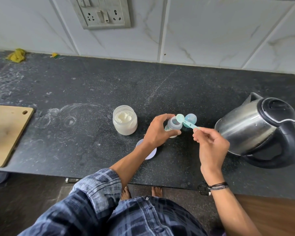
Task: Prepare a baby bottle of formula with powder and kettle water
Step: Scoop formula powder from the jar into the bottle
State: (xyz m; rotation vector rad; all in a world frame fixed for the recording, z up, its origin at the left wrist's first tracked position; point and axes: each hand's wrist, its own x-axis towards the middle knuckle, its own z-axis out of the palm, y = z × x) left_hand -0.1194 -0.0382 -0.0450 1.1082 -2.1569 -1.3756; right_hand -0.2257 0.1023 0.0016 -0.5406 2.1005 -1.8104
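My left hand [157, 130] grips the small clear baby bottle [174, 124], which stands open on the dark counter. My right hand [210, 145] pinches the handle of a pale green scoop [186, 121], whose bowl sits tipped over the bottle's mouth. An open jar of white formula powder [124, 120] stands just left of the bottle. The bottle's blue cap and teat [191, 119] rest behind the bottle. A steel kettle [255, 128] with a black lid and handle stands at the right.
A round white lid [152, 153] lies on the counter under my left wrist. A wooden cutting board [5, 132] lies at the left edge. A yellow cloth [16, 55] sits by the tiled wall. The counter's front edge runs below my arms.
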